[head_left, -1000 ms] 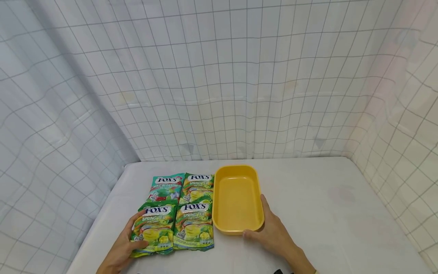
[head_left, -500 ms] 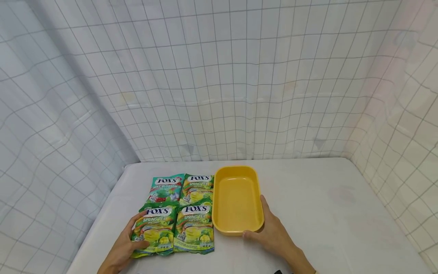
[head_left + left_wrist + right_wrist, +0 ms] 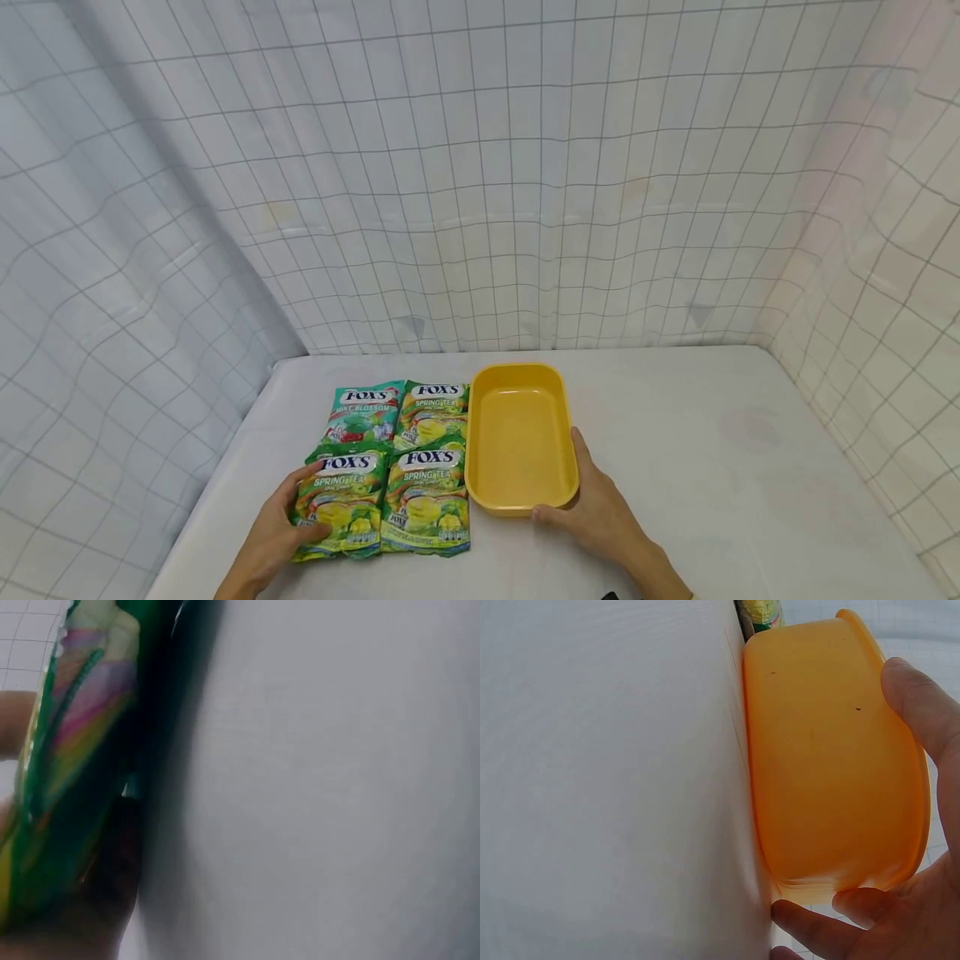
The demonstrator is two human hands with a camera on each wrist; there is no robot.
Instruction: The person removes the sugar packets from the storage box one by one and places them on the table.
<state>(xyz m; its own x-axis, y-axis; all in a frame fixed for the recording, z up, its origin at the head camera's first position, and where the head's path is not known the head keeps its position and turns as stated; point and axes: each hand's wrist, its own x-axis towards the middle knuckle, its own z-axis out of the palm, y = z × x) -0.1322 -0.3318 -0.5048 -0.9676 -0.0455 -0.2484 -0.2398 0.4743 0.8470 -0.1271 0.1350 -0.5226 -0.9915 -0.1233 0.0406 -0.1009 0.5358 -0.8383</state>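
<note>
Four green Fox's candy bags lie in a two-by-two block on the white table [image 3: 712,467]. My left hand [image 3: 297,508] grips the near-left Spring Tea bag [image 3: 345,500] at its left edge, thumb on top. In the left wrist view that bag's edge [image 3: 75,750] is lifted off the table with a finger [image 3: 105,900] under it. An empty yellow tray [image 3: 521,433] stands right of the bags. My right hand [image 3: 583,492] holds its near right corner, fingers [image 3: 922,705] along the tray wall [image 3: 825,750] and thumb curled against the near end.
The other bags are a near-right Spring Tea bag [image 3: 426,500], a far-right Spring Tea bag [image 3: 433,412] and a far-left Mint Blossom bag [image 3: 363,412]. Gridded white cloth walls [image 3: 480,208] close in the table at the back and both sides.
Hardly anything: my left thumb has slid slightly further onto the near-left bag. The right hand and the tray have stayed put.
</note>
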